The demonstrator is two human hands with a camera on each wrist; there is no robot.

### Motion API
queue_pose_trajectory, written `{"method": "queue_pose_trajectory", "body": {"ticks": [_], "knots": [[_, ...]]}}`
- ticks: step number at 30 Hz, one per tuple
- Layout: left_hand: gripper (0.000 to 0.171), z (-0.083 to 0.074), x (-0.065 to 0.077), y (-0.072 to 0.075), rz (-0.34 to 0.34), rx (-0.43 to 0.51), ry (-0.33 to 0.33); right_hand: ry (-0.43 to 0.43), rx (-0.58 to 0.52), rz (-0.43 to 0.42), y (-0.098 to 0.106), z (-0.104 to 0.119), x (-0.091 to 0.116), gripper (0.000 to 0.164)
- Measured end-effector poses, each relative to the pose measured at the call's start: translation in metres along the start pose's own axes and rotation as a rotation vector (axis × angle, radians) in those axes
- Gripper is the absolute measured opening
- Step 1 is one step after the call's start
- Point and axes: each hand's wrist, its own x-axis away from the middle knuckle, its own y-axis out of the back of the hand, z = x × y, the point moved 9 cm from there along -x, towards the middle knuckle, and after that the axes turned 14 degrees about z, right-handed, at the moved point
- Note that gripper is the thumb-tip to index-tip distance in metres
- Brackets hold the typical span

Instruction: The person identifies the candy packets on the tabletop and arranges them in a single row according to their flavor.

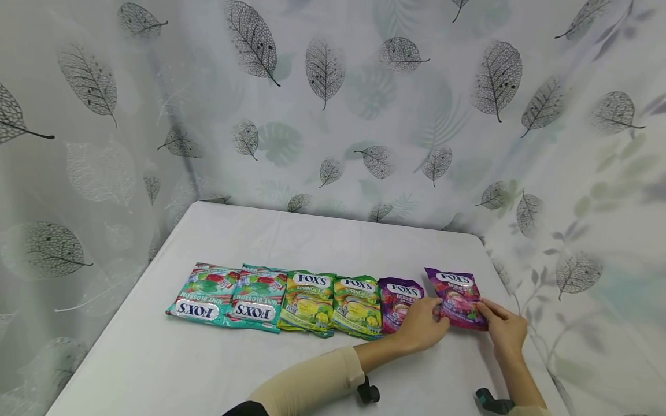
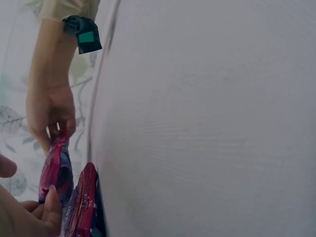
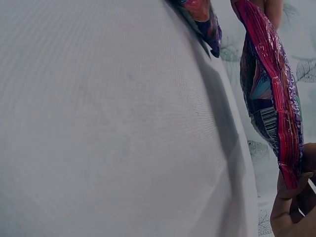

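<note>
Both hands hold a purple Fox's Berries candy bag (image 1: 459, 297) at the right end of a row of candy bags. My left hand (image 1: 424, 323) pinches its left edge, and my right hand (image 1: 506, 330) pinches its lower right edge. In the right wrist view the bag (image 3: 274, 98) is raised off the white table, its barcode side facing down. A second purple Berries bag (image 1: 399, 300) lies just left of it, partly covered by my left hand. The left wrist view shows the held bag (image 2: 57, 168) between both hands.
To the left lie two yellow-green Fox's Spring Tea bags (image 1: 307, 300) and two teal Mint Blossom bags (image 1: 208, 289), the teal ones upside down. They form a row across the white table (image 1: 291, 370). A leaf-patterned curtain (image 1: 333, 133) surrounds the table's back and sides.
</note>
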Motion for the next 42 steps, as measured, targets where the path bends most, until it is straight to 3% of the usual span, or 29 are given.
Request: {"method": "queue_pose_trajectory", "body": {"ticks": [12, 28, 42], "knots": [[0.048, -0.001, 0.011, -0.001, -0.010, -0.012, 0.013, 0.047, 0.029, -0.006, -0.001, -0.004, 0.009, 0.045], [0.047, 0.011, 0.018, -0.009, 0.035, 0.037, 0.038, -0.023, 0.020, 0.029, -0.005, -0.011, 0.018, 0.042], [0.042, 0.009, 0.020, -0.014, 0.076, 0.097, -0.017, -0.017, 0.107, 0.044, -0.004, -0.013, 0.017, 0.043]]}}
